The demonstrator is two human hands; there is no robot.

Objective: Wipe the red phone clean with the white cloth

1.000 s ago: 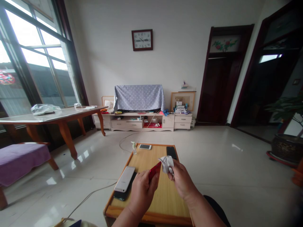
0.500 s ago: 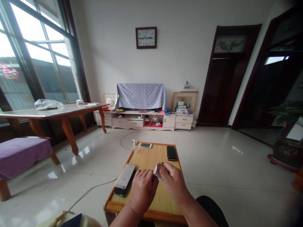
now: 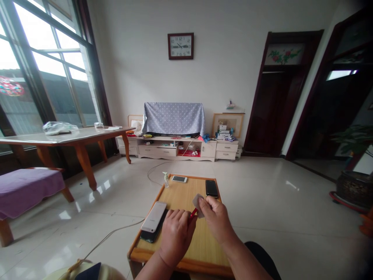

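Observation:
My left hand [image 3: 176, 235] is closed round a red phone [image 3: 193, 212], only an edge of which shows past the fingers. My right hand [image 3: 215, 218] pinches a small white cloth [image 3: 198, 200] against the phone's upper end. Both hands hover over the near half of a low wooden table [image 3: 204, 249]. To the left of my left hand a white phone [image 3: 154, 216] lies stacked on a dark one [image 3: 148, 236].
At the table's far end lie a white phone [image 3: 179, 179], a black phone [image 3: 211, 188] and a small spray bottle [image 3: 166, 180]. A cable [image 3: 110, 235] runs across the tiled floor. A purple-cushioned bench [image 3: 27, 190] and a long table [image 3: 64, 138] stand left; a potted plant [image 3: 354, 186] right.
My right hand has drawn the cloth up along the red phone, which was raised, went flat under both hands, and now shows a red edge again. The view shifted slightly.

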